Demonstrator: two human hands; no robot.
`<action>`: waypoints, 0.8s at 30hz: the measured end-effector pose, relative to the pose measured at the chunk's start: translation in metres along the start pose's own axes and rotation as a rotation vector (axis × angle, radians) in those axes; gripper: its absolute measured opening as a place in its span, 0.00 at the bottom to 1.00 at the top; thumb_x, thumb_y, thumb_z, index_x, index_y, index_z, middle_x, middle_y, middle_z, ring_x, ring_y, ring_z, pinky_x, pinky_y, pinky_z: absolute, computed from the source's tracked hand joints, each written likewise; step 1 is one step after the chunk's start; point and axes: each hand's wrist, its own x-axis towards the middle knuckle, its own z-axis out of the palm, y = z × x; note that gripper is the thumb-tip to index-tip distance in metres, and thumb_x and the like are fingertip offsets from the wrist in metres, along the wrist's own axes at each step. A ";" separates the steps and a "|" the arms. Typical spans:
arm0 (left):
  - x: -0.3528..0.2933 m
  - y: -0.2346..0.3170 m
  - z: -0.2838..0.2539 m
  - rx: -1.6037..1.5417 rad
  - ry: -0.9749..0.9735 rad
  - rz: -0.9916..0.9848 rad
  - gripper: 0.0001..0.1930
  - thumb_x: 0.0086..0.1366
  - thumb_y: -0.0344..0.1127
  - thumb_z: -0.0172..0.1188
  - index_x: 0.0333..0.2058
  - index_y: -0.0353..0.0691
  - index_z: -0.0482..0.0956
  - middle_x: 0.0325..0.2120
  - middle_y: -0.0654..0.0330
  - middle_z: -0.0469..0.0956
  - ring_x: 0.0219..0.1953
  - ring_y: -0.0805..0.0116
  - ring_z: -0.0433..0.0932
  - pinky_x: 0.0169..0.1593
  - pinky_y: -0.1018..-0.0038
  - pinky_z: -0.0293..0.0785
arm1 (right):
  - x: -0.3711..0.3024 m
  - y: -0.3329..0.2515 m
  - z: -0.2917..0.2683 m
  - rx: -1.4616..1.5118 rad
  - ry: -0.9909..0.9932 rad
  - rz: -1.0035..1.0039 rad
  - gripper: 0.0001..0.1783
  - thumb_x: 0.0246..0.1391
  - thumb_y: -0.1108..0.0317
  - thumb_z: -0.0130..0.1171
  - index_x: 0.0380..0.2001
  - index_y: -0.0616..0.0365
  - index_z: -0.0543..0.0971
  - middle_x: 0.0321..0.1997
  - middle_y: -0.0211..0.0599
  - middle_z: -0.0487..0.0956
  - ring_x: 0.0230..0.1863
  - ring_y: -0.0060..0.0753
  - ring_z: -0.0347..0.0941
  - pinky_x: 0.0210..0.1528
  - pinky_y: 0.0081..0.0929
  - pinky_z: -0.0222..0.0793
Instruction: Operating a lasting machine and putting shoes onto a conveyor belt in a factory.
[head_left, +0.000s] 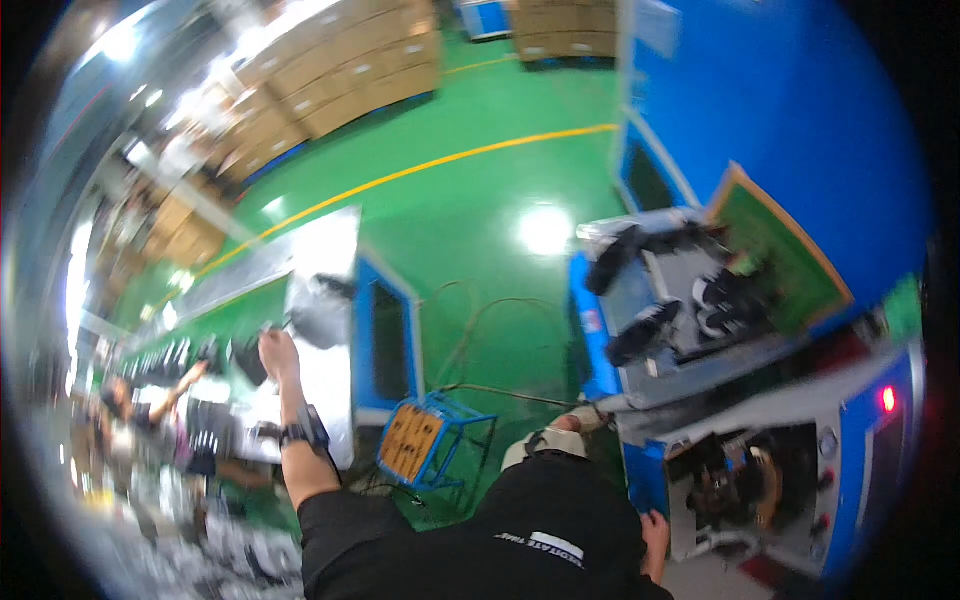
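Note:
My left arm stretches over the shiny worktable (330,400) on the left. My left hand (278,355) is closed at the edge of a black shoe (247,360), which is blurred. Just beyond it on the same table lies another dark, blurred item (318,315). On my right, my right hand (655,535) hangs low beside the blue-and-white machine (690,550). Its fingers show only in part, and I cannot tell whether they hold anything. Several black shoes (645,335), some with white soles, lie on the bench (690,375) at the right.
A blue stool with a wooden seat (410,443) stands between the worktable and me. A hose (510,392) crosses the green floor. Stacked cartons (350,85) stand far off. A red light (888,399) glows at right. Another person's arm (180,388) reaches in at far left.

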 end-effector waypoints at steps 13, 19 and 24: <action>-0.473 0.493 0.168 -0.401 -1.244 1.507 0.21 0.60 0.46 0.63 0.46 0.37 0.80 0.43 0.47 0.82 0.46 0.46 0.82 0.51 0.55 0.77 | 0.045 -0.292 -0.274 -0.423 1.497 -0.502 0.26 0.61 0.73 0.57 0.62 0.67 0.71 0.65 0.51 0.73 0.66 0.56 0.68 0.66 0.43 0.63; -0.535 0.490 0.147 -0.472 -0.790 1.842 0.11 0.55 0.43 0.64 0.30 0.43 0.78 0.34 0.55 0.75 0.41 0.53 0.75 0.44 0.57 0.72 | 0.102 -0.284 -0.292 -0.822 1.497 -0.297 0.32 0.66 0.50 0.48 0.61 0.65 0.74 0.68 0.50 0.72 0.70 0.51 0.66 0.70 0.45 0.56; -0.486 0.437 0.163 -0.274 -1.005 1.835 0.11 0.54 0.41 0.66 0.31 0.43 0.77 0.34 0.55 0.74 0.41 0.52 0.74 0.44 0.56 0.70 | 0.123 -0.260 -0.291 -0.944 1.558 -0.280 0.33 0.70 0.46 0.40 0.57 0.67 0.76 0.63 0.52 0.76 0.65 0.53 0.71 0.67 0.46 0.59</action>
